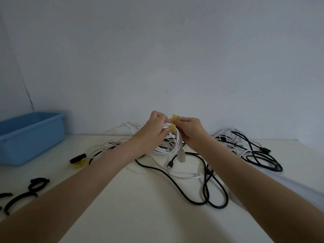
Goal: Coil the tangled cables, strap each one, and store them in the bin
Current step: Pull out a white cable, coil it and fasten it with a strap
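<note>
Above the table's far middle, my left hand point(154, 130) grips a coiled white cable point(172, 146), whose loops hang down under both hands. A yellow strap point(174, 122) wraps over the top of the coil, and my right hand point(190, 130) pinches its free end. Beneath the hands lies a tangle of black and white cables point(206, 186) with a black USB plug point(170, 165). A second tangle point(250, 149) lies at the right. The blue bin point(29, 135) stands at the far left against the wall.
A black strap and a yellow strap point(79, 160) lie left of the tangle. Several black straps point(26, 192) lie at the near left edge of the white table point(140, 207). A pale wall point(157, 58) closes the back.
</note>
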The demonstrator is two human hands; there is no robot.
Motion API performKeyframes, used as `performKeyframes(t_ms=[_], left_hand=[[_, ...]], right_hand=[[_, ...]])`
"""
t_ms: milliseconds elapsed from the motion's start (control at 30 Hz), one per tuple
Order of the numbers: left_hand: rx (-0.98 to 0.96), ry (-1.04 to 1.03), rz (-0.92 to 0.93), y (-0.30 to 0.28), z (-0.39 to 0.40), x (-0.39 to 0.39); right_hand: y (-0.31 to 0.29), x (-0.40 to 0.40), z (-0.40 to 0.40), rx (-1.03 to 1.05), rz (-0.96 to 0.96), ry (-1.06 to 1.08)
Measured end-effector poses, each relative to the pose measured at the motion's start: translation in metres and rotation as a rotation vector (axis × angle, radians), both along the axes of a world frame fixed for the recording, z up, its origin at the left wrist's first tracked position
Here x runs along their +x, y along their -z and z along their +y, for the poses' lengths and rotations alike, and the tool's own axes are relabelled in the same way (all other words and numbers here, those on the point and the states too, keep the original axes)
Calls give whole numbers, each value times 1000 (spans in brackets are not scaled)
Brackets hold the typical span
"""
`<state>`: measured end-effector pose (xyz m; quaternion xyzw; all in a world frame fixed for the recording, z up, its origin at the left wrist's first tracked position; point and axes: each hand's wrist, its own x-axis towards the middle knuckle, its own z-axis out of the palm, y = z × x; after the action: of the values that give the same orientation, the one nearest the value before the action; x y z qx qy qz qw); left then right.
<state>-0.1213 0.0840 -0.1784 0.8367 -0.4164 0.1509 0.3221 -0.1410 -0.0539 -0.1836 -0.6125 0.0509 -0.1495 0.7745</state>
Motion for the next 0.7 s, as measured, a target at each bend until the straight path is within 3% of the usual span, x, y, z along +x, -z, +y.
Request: performKeyframes(t_ms=[200, 300, 400, 500, 700], left_hand=[[-51, 54, 49, -4, 8, 2], [-39, 15, 72, -3, 9, 5], [-11, -55, 92, 0, 9, 13], [-3, -126, 117, 3, 9, 21], [-121, -165, 233, 2, 8, 22]], right_hand=[[1, 3, 0, 152, 68, -59], [5, 4, -2, 123, 133, -112], [5, 2, -5, -76, 171, -80], [0, -2, -3, -259, 92, -116], [-2, -4, 13, -974, -24, -49]])
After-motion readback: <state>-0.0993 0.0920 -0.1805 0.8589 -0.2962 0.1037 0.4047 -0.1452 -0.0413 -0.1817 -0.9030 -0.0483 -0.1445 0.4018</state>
